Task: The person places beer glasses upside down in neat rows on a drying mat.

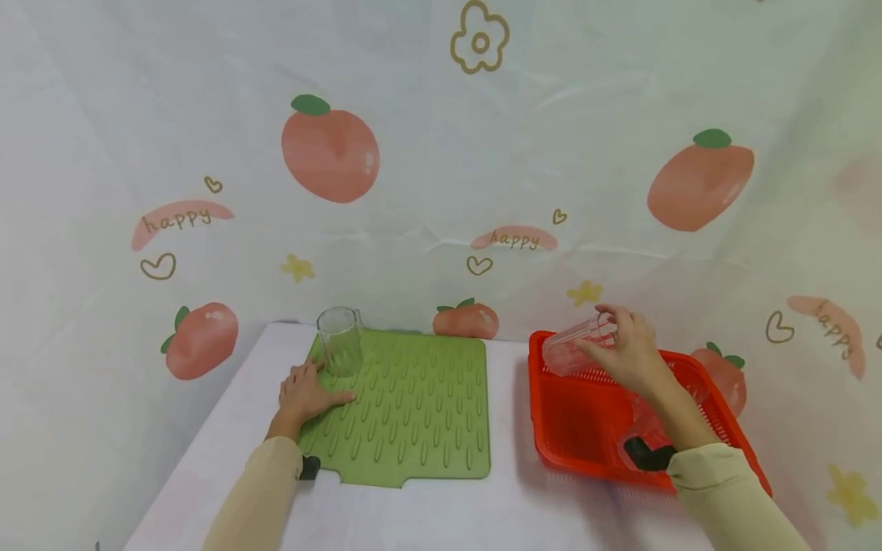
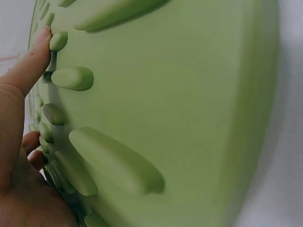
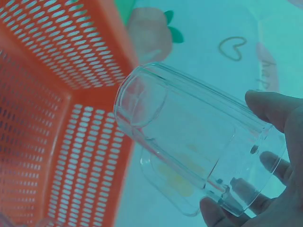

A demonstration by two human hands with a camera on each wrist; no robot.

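My right hand [image 1: 630, 348] grips a clear glass mug [image 1: 572, 348] by one end, between thumb and fingers. It is tilted over the back left of a red basket [image 1: 540, 428]. In the right wrist view the mug [image 3: 189, 137] slants beside the basket wall [image 3: 90, 156], its handle [image 3: 165, 187] below. My left hand [image 1: 306, 394] rests on the left edge of a green ridged mat [image 1: 413, 405], thumb stretched out over it. Just behind that hand, another clear glass mug [image 1: 341, 344] stands on the mat's back left corner.
More clear glassware [image 1: 648, 421] lies in the basket, partly hidden by my right forearm. The mat and basket sit apart on a white-covered table [image 1: 510, 505]. Directly behind them hangs a white curtain [image 1: 413, 176] with printed fruit.
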